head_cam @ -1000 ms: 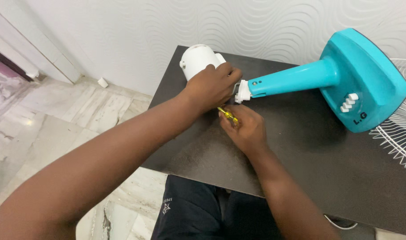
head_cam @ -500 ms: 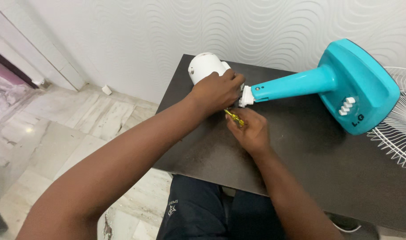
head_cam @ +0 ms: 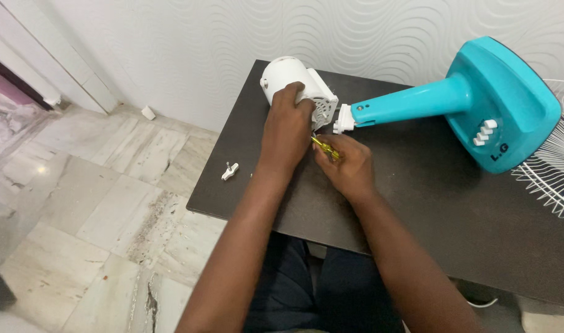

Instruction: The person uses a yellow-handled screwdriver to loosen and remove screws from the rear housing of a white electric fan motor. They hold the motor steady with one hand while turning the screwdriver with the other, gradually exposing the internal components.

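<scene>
A dark table (head_cam: 455,203) carries everything here. Lying across it, well beyond the fingertips of both hands, is a turquoise fan stand (head_cam: 479,105), its wide base toward the far right and its neck ending in a white joint just past the right thumb. A white wire grille (head_cam: 553,166) shows behind the base. Next in size is the white motor housing (head_cam: 294,83), on its side at the table's far left corner (its vented end faces the stand's neck). The left hand (head_cam: 288,132) lies over it, fingers curled together around its body. The right hand (head_cam: 347,166) is closed on a yellow screwdriver (head_cam: 325,148), pinched between thumb and fingers, its tip pointing toward the left hand's knuckles.
</scene>
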